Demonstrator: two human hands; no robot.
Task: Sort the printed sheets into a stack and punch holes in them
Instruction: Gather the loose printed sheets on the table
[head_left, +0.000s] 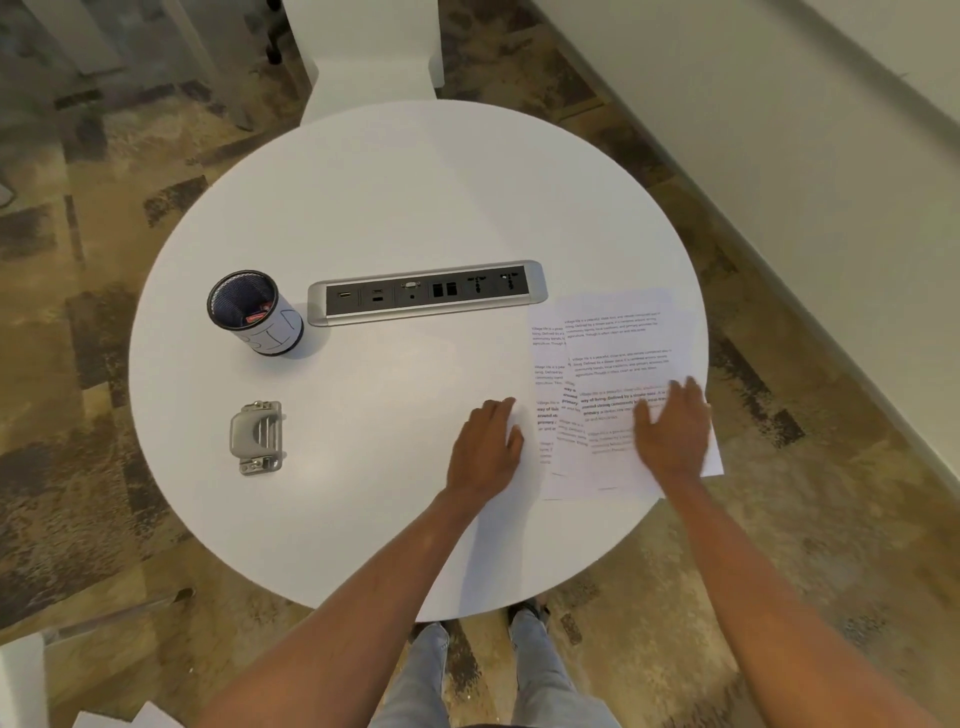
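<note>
Several printed sheets (608, 358) lie loosely overlapped and askew at the right edge of the round white table (395, 208). My right hand (672, 428) rests flat on top of them, fingers spread. At the left border of the sheets, my left hand (485, 447) lies palm down with its fingertips touching the paper. A grey metal hole punch (257, 437) sits on the left part of the table, well away from both hands.
A black mesh cup with a white paper label (257, 314) stands at the left, holding small items. A silver and black socket panel (426, 293) is set into the table's middle. A white chair (369, 57) stands beyond the far edge. Patterned carpet surrounds the table.
</note>
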